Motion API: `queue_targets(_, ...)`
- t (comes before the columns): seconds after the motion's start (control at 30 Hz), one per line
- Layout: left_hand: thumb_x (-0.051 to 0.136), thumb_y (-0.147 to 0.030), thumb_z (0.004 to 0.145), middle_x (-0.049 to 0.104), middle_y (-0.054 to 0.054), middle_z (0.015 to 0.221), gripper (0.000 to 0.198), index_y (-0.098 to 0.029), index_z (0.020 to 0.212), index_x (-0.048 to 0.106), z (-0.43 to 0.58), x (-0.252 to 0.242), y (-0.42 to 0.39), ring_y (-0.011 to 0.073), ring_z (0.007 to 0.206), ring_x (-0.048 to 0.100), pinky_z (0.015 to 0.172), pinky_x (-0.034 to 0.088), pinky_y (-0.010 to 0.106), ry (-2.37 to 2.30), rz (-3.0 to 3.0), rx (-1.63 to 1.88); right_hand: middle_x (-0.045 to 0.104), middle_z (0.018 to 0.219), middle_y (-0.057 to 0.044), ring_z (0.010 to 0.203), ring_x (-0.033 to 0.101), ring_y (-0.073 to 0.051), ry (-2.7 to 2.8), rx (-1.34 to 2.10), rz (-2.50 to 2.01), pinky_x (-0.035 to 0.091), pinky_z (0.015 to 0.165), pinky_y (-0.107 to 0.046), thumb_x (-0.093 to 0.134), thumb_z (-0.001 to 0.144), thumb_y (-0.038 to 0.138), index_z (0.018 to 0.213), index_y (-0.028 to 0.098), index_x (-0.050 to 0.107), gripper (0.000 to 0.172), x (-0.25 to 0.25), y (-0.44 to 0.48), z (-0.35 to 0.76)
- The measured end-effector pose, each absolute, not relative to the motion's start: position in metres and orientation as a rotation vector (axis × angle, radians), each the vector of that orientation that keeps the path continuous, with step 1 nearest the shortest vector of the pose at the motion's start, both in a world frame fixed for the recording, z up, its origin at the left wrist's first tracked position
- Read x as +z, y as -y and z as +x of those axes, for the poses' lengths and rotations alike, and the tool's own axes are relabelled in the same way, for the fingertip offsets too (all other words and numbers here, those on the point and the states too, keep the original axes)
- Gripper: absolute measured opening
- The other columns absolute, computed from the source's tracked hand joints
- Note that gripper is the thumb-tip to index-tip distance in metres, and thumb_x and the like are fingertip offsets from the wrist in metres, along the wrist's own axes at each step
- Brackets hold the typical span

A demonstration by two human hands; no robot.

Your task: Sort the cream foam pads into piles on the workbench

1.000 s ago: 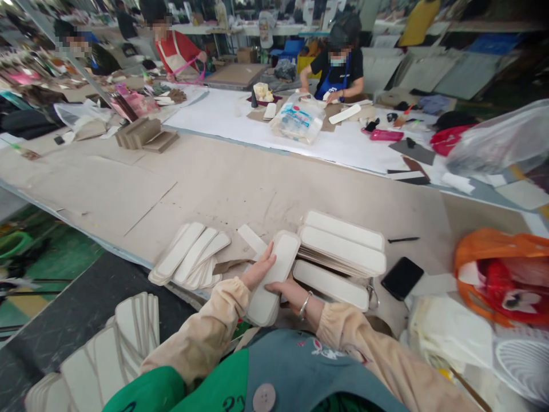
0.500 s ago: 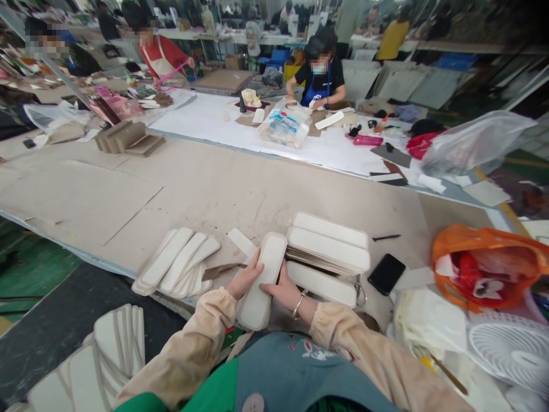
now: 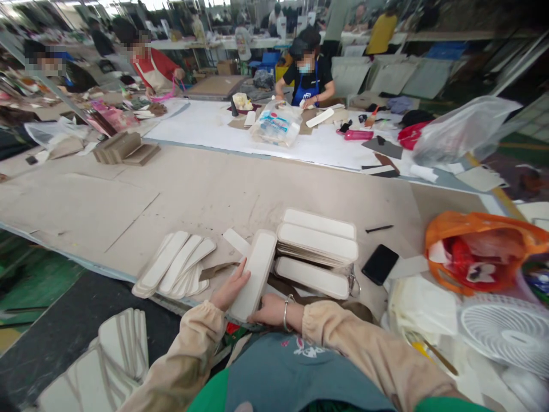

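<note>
I hold a long white rounded panel (image 3: 256, 270) with both hands at the near edge of the brown-covered table (image 3: 206, 189). My left hand (image 3: 230, 288) grips its left long side. My right hand (image 3: 268, 311), with a bracelet on the wrist, holds the panel's near end from the right. A fanned pile of the same white panels (image 3: 174, 272) lies just left of my hands. Neat stacks of panels (image 3: 316, 243) stand just right of them.
A black phone (image 3: 380, 264) lies right of the stacks, then an orange bag (image 3: 480, 252) and a white fan (image 3: 493, 332). More white panels (image 3: 109, 357) lie fanned below the table at left. Other people work across the table behind a clear bag (image 3: 274, 123).
My right hand has slid down from the panel's middle to its near end. The panel now lies lower, closer to the table edge. My view has shifted a little to the right.
</note>
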State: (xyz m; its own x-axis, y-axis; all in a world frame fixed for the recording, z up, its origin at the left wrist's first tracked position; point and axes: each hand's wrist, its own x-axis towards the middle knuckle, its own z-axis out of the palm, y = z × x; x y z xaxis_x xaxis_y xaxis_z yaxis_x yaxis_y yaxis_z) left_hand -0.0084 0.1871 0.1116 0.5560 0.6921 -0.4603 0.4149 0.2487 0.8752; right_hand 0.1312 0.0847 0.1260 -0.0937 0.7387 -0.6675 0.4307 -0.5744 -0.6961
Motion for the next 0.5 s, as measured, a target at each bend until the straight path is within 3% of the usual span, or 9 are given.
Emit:
queue_targets(0.07, 0.045, -0.060, 0.084, 0.018, 0.007, 0.156, 0.078, -0.019, 0.147, 0.029, -0.007, 0.114, -0.189, 0.0228, 0.144, 0.017, 0.118, 0.012, 0.036, -1.074, 1.498, 0.175, 0.067, 0.070, -0.008, 0.075, 0.065, -0.028, 1.341, 1.759, -1.925, 0.052, 0.067, -0.037, 0.077, 0.055, 0.044, 0.077, 0.013, 0.070, 0.039, 0.127, -0.086, 0.132)
queue_targets(0.17, 0.047, -0.060, 0.083, 0.022, 0.010, 0.155, 0.077, -0.015, 0.144, 0.035, -0.008, 0.128, -0.185, 0.0251, 0.144, 0.019, 0.118, 0.012, 0.038, -1.188, 1.572, 0.248, 0.070, 0.074, -0.007, 0.073, 0.066, -0.024, 1.455, 1.707, -1.882, 0.051, 0.064, -0.031, 0.074, 0.059, 0.048, 0.085, 0.013, 0.072, 0.044, 0.124, -0.081, 0.145)
queue_targets(0.23, 0.052, -0.056, 0.082, 0.035, 0.011, 0.150, 0.068, -0.016, 0.138, 0.044, -0.010, 0.145, -0.173, 0.0269, 0.140, 0.028, 0.118, 0.016, 0.041, -1.252, 1.548, 0.465, 0.072, 0.081, -0.006, 0.077, 0.066, -0.023, 1.465, 1.588, -1.879, 0.050, 0.068, -0.029, 0.072, 0.064, 0.046, 0.094, 0.015, 0.072, 0.043, 0.120, -0.071, 0.164)
queue_targets(0.33, 0.055, -0.050, 0.084, 0.057, 0.013, 0.129, 0.052, -0.016, 0.124, 0.056, -0.009, 0.174, -0.137, 0.0279, 0.123, 0.050, 0.107, 0.035, 0.043, -1.065, 1.275, 0.685, 0.072, 0.090, -0.006, 0.084, 0.066, -0.022, 1.349, 1.377, -2.013, 0.048, 0.075, -0.028, 0.066, 0.072, 0.039, 0.100, 0.016, 0.070, 0.037, 0.115, -0.046, 0.205)
queue_targets(0.4, 0.060, -0.047, 0.082, 0.063, 0.016, 0.117, 0.049, -0.014, 0.119, 0.060, -0.003, 0.184, -0.108, 0.0288, 0.111, 0.058, 0.097, 0.044, 0.042, -0.843, 1.006, 0.480, 0.072, 0.087, -0.007, 0.082, 0.066, -0.021, 1.229, 1.246, -2.129, 0.047, 0.075, -0.029, 0.059, 0.077, 0.036, 0.094, 0.015, 0.070, 0.030, 0.112, -0.024, 0.239)
queue_targets(0.5, 0.067, -0.038, 0.079, 0.062, 0.017, 0.118, 0.048, -0.012, 0.118, 0.060, 0.022, 0.172, -0.077, 0.0285, 0.111, 0.059, 0.097, 0.044, 0.040, -0.706, 0.618, 0.100, 0.072, 0.084, -0.009, 0.083, 0.065, -0.022, 1.043, 1.053, -2.287, 0.046, 0.077, -0.032, 0.053, 0.081, 0.037, 0.083, 0.015, 0.069, 0.027, 0.105, 0.008, 0.294)
